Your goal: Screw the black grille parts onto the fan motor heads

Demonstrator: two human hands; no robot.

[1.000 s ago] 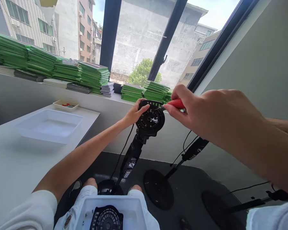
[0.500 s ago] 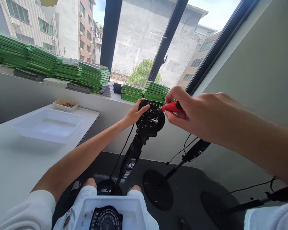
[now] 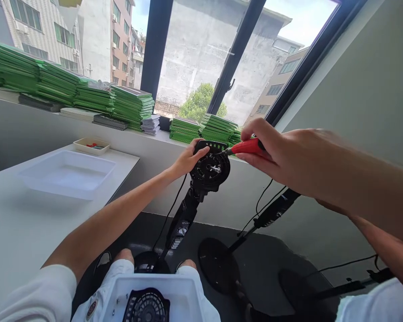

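My left hand (image 3: 189,159) grips the upper left rim of a black fan head (image 3: 209,179), its thumb over the front. The fan head has no blades or cage, and a bright metal shaft (image 3: 215,169) sticks out of its middle. It sits on a black stand pole (image 3: 181,223) with a round knob. Closed around a red-handled screwdriver (image 3: 246,146), my right hand (image 3: 272,150) is to the right of the fan head. The screwdriver's tip reaches the upper right of the front. A white tray (image 3: 184,295) on my lap holds a black slotted cover (image 3: 148,306) and small screws.
A translucent bin (image 3: 67,172) and a small cream tray (image 3: 91,146) stand on the white table (image 3: 13,228) at left. Green booklets (image 3: 130,107) line the windowsill. More fan stands (image 3: 218,266) stand on the right, with cords. Another person's arm (image 3: 379,241) shows at far right.
My right hand and the screwdriver have shifted slightly right, and the screwdriver is tilted a little differently. Another person's arm has come into view at right. My left hand stays on the fan head.
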